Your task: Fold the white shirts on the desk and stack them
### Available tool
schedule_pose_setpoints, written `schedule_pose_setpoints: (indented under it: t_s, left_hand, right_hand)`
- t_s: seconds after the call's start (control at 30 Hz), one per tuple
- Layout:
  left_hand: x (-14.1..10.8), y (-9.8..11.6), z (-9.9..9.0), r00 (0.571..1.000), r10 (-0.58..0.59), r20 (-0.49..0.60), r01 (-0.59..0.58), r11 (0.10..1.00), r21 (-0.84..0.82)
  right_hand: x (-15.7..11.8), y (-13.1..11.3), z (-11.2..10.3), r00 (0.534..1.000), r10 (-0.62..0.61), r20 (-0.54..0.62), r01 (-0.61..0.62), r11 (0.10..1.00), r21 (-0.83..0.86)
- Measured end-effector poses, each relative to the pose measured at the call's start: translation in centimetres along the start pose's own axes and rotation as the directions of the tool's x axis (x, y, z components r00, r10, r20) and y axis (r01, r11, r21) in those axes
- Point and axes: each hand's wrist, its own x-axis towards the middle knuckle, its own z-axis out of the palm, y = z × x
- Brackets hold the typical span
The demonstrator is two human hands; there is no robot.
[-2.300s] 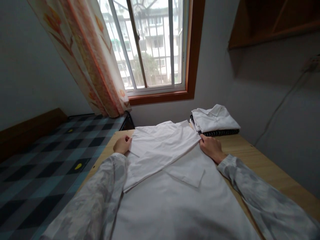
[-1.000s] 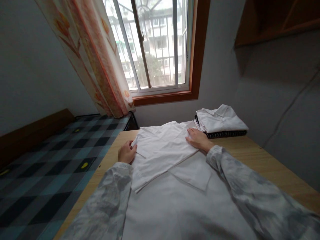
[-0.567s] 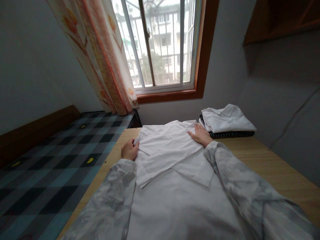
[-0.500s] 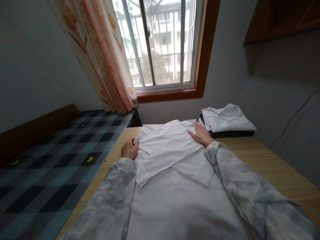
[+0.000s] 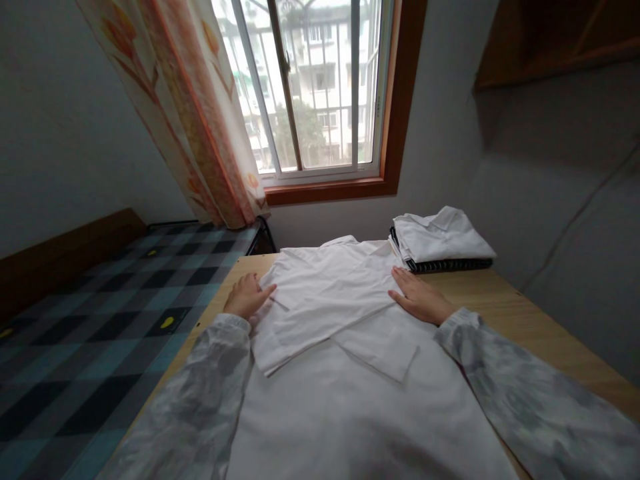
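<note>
A white shirt [image 5: 330, 287] lies spread on the wooden table, its two sleeves folded inward so that they cross over the body. The collar end points toward the window and the body runs down to the bottom edge of the view. At the shirt's left edge rests my left hand [image 5: 249, 296], fingers extended and thumb apart, touching the cloth. My right hand [image 5: 419, 295] lies at the right edge with its fingers stretched over the fabric. Neither hand grips the cloth.
Behind my right hand stands a stack of folded clothes [image 5: 443, 239], white on top and black-striped below. A bed with a checked cover [image 5: 110, 327] adjoins the wooden table [image 5: 505, 313] on the left. Ahead are a curtain [image 5: 200, 133] and a barred window; a wooden shelf [image 5: 555, 53] hangs at upper right.
My left hand has opened from the shirt's edge and shifted slightly left. My right hand has moved down and outward along the right edge. The view has turned slightly right.
</note>
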Motion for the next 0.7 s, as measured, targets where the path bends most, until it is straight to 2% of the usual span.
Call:
schedule_pose_setpoints:
  t_s: [0.07, 0.1, 0.17, 0.23, 0.27, 0.43, 0.57, 0.7]
  left_hand:
    - [-1.3, 1.2, -0.5, 0.989, 0.146, 0.006, -0.146, 0.988, 0.051]
    - [-2.2, 2.0, -0.7, 0.962, 0.271, 0.037, -0.273, 0.962, 0.033]
    - [-4.2, 3.6, -0.5, 0.854, 0.497, 0.153, -0.494, 0.868, -0.058]
    - [-6.0, 4.9, -0.1, 0.778, 0.572, 0.261, -0.562, 0.818, -0.118]
    - [-6.7, 5.3, 0.2, 0.767, 0.574, 0.286, -0.564, 0.816, -0.124]
    - [-7.7, 5.5, 1.2, 0.799, 0.529, 0.285, -0.518, 0.847, -0.120]
    - [-7.1, 5.5, 1.4, 0.825, 0.489, 0.285, -0.472, 0.872, -0.129]
    - [-6.5, 6.0, 2.1, 0.854, 0.446, 0.267, -0.435, 0.895, -0.104]
  right_hand:
    - [-0.5, -0.2, -0.4, 1.000, 0.014, -0.006, -0.014, 1.000, -0.014]
    - [-0.5, -0.4, -0.6, 1.000, 0.022, -0.011, -0.022, 0.999, -0.028]
    - [-0.1, -1.2, -1.1, 1.000, 0.008, -0.024, -0.010, 0.998, -0.061]
    - [0.3, -2.3, -1.5, 0.999, -0.041, -0.034, 0.039, 0.997, -0.067]
    - [0.5, -3.0, -1.5, 0.997, -0.064, -0.034, 0.062, 0.997, -0.051]
    - [1.0, -5.5, -0.3, 0.998, -0.068, 0.012, 0.067, 0.996, 0.052]
    - [2.3, -4.8, 0.8, 0.997, -0.076, 0.020, 0.075, 0.995, 0.062]
    - [4.6, -3.7, 1.0, 0.993, -0.104, 0.054, 0.100, 0.992, 0.073]
